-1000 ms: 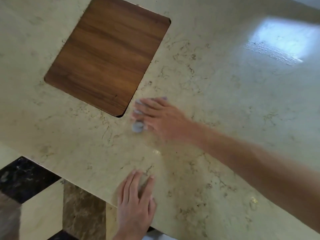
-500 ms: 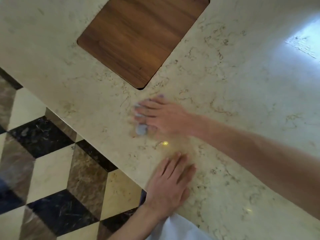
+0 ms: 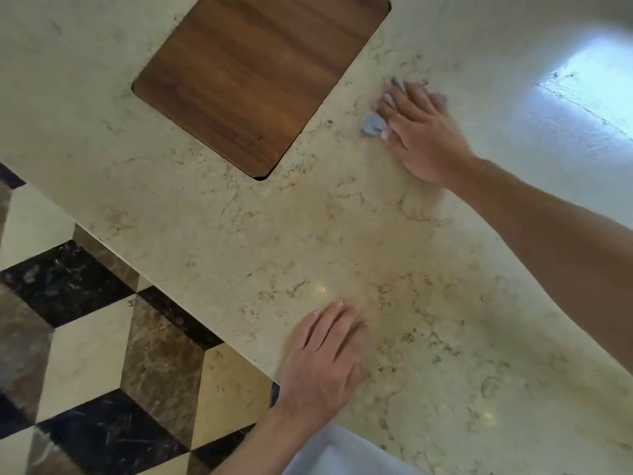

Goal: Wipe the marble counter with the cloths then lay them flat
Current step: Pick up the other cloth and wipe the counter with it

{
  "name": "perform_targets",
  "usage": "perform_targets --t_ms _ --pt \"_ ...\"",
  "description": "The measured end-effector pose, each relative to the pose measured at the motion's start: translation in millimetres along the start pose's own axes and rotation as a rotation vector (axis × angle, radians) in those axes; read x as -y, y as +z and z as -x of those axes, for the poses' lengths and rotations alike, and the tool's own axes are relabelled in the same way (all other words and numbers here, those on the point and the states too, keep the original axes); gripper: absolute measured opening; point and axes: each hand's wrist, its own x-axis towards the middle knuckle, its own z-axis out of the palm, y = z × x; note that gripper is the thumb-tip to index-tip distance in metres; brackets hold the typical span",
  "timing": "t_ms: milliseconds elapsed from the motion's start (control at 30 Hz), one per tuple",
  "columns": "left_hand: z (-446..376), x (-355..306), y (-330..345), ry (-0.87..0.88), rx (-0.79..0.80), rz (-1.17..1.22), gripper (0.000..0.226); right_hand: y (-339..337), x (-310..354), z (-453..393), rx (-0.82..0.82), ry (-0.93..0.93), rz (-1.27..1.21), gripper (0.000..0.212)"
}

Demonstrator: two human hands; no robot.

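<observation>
Right now, what matters for my next stroke is where the cloth (image 3: 373, 122) sits relative to my right hand (image 3: 424, 132): it is directly under the palm and fingers, pressed onto the marble counter (image 3: 308, 241), with a bunched corner poking out on the side toward the wooden inset panel (image 3: 260, 77). My right arm reaches diagonally across the stone, so the hand's long axis points up and toward the panel, whose near edge is just beside the fingertips. That hand is plainly the 1 working; my left hand (image 3: 325, 358) is well apart, near the counter's front edge above the patterned floor (image 3: 85, 337).

My right hand lies spread and flattened on the cloth rather than clenched round it. My left hand is flat too, fingers together, palm down on bare marble with nothing in it.

The cloth is grey-blue, small and crumpled, mostly hidden; I see only the wad by the thumb and slivers past the fingertips. I can see just 1 cloth. I judge wiping is underway and laying flat not yet begun.
</observation>
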Motion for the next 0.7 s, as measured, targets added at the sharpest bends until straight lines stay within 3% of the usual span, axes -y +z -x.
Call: perform_targets --t_ms 67,167,267,333,400,500,567,633,700 --pt "-0.6 -0.4 1.8 0.006 -0.026 -0.03 0.042 13.7 53.1 21.7 -0.028 -0.054 -0.008 0.046" --pt "-1.3 -1.7 2.5 0.02 -0.069 -0.01 0.042 40.2 156.4 85.9 -0.112 -0.592 -0.165 0.044" --pt "-1.5 -2.3 1.5 0.003 -0.063 -0.011 0.042 38.6 143.9 88.5 0.012 -0.885 -0.121 0.045" --pt "-4.1 0.5 0.3 0.016 -0.034 -0.012 0.042 30.5 85.7 55.4 -0.031 -0.737 -0.024 0.043" --pt "-7.5 5.0 0.2 0.038 -0.057 0.01 0.039 15.1 16.8 26.6 -0.017 -0.407 0.08 0.046" --pt "-25.9 17.1 -10.8 0.012 -0.236 0.149 0.029 5.7 -7.4 23.3 -0.06 0.041 -0.016 0.061" --pt "-53.7 33.0 -28.9 -0.096 -0.377 0.2 0.024 22.1 43.1 47.6 -0.123 0.024 -0.022 0.057" --pt "-89.5 53.4 -48.9 -0.238 -0.474 0.226 0.025 39.3 102.7 91.5 -0.171 -0.136 -0.129 0.049" --pt "-127.1 73.0 -61.5 -0.312 -0.464 0.229 0.034 41.6 129.7 132.7 -0.09 -0.292 -0.181 0.049"
